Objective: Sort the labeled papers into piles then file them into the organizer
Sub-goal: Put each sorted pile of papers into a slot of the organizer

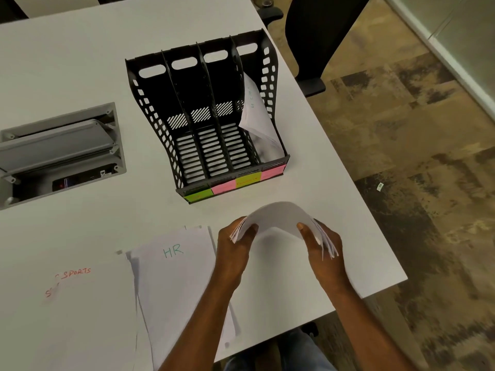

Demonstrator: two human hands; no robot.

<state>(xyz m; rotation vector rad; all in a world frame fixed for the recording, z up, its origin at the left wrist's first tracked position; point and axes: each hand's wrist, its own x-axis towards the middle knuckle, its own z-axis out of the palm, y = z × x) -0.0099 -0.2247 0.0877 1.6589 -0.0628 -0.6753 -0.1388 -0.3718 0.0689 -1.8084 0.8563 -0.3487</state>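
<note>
Hands, left (235, 245) and right (322, 247), grip clamped on arched stack's (278, 215) opposite edges below organizer (206, 116).

Sports pile (67, 303): cut off by left and bottom edges; a second red word below "SPORTS" is smeared, unreadable.
HR pile (174, 285): lower right hidden under the left forearm; bottom cut off by the edge.
Sticky labels (247, 180) on organizer (150, 108) front: writing too small to read.
Filed paper (254, 108), rightmost slot: faint writing illegible; lower part hidden behind the front lip.
Floor box (61, 153) in table: left end cut off.
Chair (318, 28): top cut off.
</note>
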